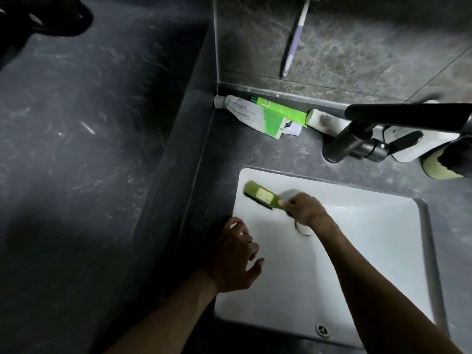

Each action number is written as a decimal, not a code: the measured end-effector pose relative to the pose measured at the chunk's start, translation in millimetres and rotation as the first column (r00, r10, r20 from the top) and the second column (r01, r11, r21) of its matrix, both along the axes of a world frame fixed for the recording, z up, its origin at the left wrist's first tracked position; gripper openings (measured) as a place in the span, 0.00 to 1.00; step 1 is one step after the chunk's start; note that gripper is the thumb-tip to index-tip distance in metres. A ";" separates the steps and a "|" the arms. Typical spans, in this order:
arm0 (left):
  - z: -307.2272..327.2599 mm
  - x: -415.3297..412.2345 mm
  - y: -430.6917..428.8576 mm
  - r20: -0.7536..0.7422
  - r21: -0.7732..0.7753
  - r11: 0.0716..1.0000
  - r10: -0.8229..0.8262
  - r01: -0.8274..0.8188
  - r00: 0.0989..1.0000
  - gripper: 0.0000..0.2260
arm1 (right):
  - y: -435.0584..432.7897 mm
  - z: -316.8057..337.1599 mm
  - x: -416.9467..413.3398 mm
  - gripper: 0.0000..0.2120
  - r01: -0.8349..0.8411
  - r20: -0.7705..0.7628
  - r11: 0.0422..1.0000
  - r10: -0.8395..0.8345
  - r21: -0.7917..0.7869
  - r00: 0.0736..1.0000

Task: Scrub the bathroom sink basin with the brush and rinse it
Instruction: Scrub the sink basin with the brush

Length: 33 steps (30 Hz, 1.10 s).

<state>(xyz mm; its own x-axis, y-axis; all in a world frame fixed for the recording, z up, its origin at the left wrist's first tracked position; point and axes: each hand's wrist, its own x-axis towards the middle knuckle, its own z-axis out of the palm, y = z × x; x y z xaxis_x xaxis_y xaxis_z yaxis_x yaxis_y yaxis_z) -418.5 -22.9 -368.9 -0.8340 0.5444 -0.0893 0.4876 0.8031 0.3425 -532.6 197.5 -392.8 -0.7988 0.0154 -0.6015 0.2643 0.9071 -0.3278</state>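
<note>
A white rectangular sink basin (357, 251) is sunk into a dark stone counter. My right hand (305, 209) grips the handle of a green scrub brush (260, 195), whose dark bristles press against the basin's far left inner wall. My left hand (233, 256) rests with spread fingers on the basin's left rim and the counter edge. It holds nothing. A dark faucet (383, 134) reaches over the counter at the far right, and no water is visible running. The overflow hole (322, 330) shows on the near wall.
A green and white toothpaste tube (255, 116) and a white tube (323, 121) lie against the back ledge. A toothbrush (293, 39) hangs on the wall above. A white soap dish with a yellow sponge (439, 169) sits at the right edge.
</note>
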 end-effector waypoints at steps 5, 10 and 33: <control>0.1 0.2 -1.0 -0.019 0.008 1.000 -0.007 0.007 1.000 0.18 | -6.4 -1.0 15.2 0.18 -0.030 0.103 1.000 0.031 -0.006 0.994; -0.3 -1.4 -0.3 -0.031 0.014 1.000 -0.005 0.006 0.999 0.18 | 0.0 -2.6 27.1 0.23 0.008 0.088 0.994 -0.018 0.111 0.996; -9.0 -0.7 -3.2 -0.146 0.116 0.992 -0.023 0.041 0.989 0.16 | -49.2 28.5 90.3 0.20 0.093 -0.014 0.889 -0.110 -0.447 0.994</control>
<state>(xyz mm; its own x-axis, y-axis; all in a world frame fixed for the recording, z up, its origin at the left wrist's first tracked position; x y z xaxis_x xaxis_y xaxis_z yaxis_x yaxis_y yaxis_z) -419.2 -26.1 -377.9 -0.8154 0.5706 0.0975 0.5636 0.7443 0.3583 -442.3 148.3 -364.3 -0.8294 -0.1650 -0.5338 0.3264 0.6323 -0.7026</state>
